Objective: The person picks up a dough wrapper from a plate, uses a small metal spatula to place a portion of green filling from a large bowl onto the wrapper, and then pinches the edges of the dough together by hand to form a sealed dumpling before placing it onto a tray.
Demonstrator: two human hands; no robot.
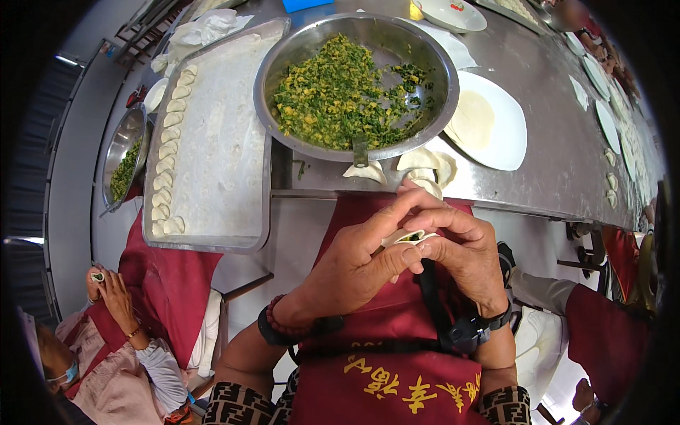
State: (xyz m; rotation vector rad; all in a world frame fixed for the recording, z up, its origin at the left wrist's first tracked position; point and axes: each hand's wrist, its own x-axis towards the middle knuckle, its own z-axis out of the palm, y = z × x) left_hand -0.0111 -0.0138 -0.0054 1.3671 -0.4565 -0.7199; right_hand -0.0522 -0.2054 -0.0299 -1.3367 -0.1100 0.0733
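Observation:
Both my hands meet over my red apron, just below the table edge. My left hand (366,255) and my right hand (462,244) hold one dumpling (406,237) between thumbs and fingers; green filling shows in its open gap. Beyond them, several folded dumplings (419,159) lie on the metal table. A steel bowl (443,69) holds chopped green and yellow filling (329,101), with a metal utensil handle (360,151) at its near rim. On a white plate (512,133) to the right lie round dough wrappers (473,119).
A metal tray (223,159) at left bears a row of dumplings (169,149). Left of it stands another filling bowl (139,154). A co-worker in a red apron sits at left, holding a dumpling (97,277); another person sits at right. More plates (607,127) stand at far right.

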